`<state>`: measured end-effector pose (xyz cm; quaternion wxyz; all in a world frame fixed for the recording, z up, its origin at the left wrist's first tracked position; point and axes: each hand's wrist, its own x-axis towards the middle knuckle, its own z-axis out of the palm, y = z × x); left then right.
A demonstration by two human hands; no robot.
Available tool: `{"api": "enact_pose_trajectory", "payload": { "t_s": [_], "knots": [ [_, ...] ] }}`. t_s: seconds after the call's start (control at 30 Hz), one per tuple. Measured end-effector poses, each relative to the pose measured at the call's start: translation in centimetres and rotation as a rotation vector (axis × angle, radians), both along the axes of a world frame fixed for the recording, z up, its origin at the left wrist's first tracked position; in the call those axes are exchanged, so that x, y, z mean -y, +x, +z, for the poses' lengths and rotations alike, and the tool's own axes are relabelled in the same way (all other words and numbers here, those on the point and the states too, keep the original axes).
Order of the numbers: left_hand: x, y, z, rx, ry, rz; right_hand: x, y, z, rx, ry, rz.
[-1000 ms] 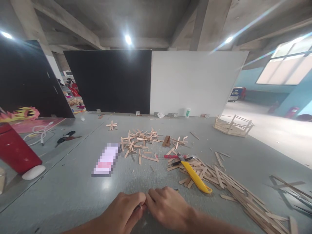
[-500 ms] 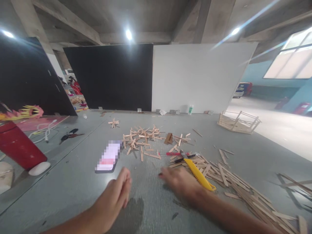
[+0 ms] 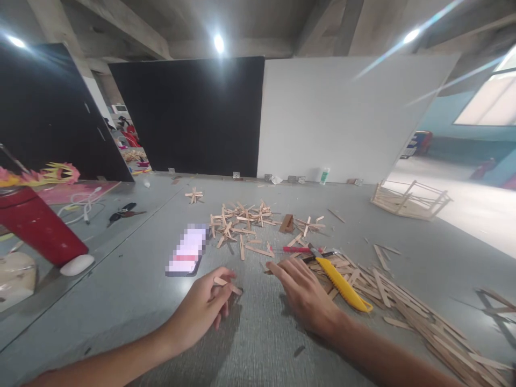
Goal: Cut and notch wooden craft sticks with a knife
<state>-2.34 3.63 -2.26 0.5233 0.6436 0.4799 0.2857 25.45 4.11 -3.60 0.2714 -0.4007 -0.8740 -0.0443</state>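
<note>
A small wooden stick (image 3: 228,285) is held in the fingers of my left hand (image 3: 205,301), just below the phone. My right hand (image 3: 302,293) is low over the table, palm down, left of the yellow cutter (image 3: 342,285). A short dark piece of wood (image 3: 268,272) shows at its fingertips; whether it is gripped is unclear. Beyond both hands lies a heap of short wooden pieces (image 3: 242,215). Long wooden strips (image 3: 419,317) spread to the right of my right hand.
A phone (image 3: 187,250), keys (image 3: 123,213) and a red bottle (image 3: 40,226) are on the left. A red pen (image 3: 298,249) lies past my right hand. A stick frame (image 3: 411,201) stands at the back right, near a white board (image 3: 342,118).
A stick now shows in my left hand, whose fingers have loosened from a closed shape. My right hand's fingers now point forward. The view has shifted, moving the tabletop things slightly right and up.
</note>
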Motion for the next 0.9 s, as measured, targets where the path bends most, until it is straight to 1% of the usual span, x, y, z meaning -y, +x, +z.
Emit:
{"api": "enact_pose_trajectory", "payload": {
  "t_s": [0.1, 0.17, 0.23, 0.3, 0.4, 0.47, 0.5, 0.57, 0.67, 0.73, 0.8, 0.9],
  "knots": [
    [-0.4, -0.4, 0.2, -0.094, -0.003, 0.083, 0.0, 0.2, -0.4, -0.032, -0.009, -0.011],
    [-0.7, -0.6, 0.3, -0.109, 0.001, 0.091, -0.1, 0.1, -0.7, -0.066, -0.032, -0.046],
    [-0.9, -0.6, 0.3, -0.107, 0.004, 0.061, -0.4, -0.1, -1.0, -0.093, -0.055, -0.075],
    [-0.9, -0.6, 0.4, -0.130, 0.014, -0.001, -0.6, -0.2, -1.3, -0.108, -0.076, -0.090],
    [-0.8, -0.4, 0.8, -0.206, 0.071, -0.102, -0.8, 0.0, -1.5, -0.107, -0.111, -0.085],
    [-0.8, -0.5, 1.2, -0.241, 0.100, -0.147, -0.7, 0.1, -1.0, -0.092, -0.125, -0.072],
    [-0.8, -0.5, 1.4, -0.248, 0.105, -0.157, -0.6, 0.1, -0.4, -0.086, -0.135, -0.063],
    [-0.7, -0.5, 1.6, -0.252, 0.106, -0.166, 0.0, 0.0, 1.2, -0.086, -0.159, -0.049],
    [-0.3, -0.4, 1.6, -0.242, 0.088, -0.173, 1.7, -0.5, 4.0, -0.082, -0.215, 0.008],
    [0.1, -0.1, 1.5, -0.195, 0.057, -0.145, 3.1, -0.7, 5.0, -0.051, -0.267, 0.062],
    [0.6, 0.3, 1.5, -0.102, 0.016, -0.087, 4.3, -0.7, 4.8, -0.066, -0.273, 0.060],
    [1.5, 0.8, 2.0, 0.007, -0.018, -0.024, 5.7, 0.0, 2.8, -0.167, -0.192, -0.036]
  ]
}}
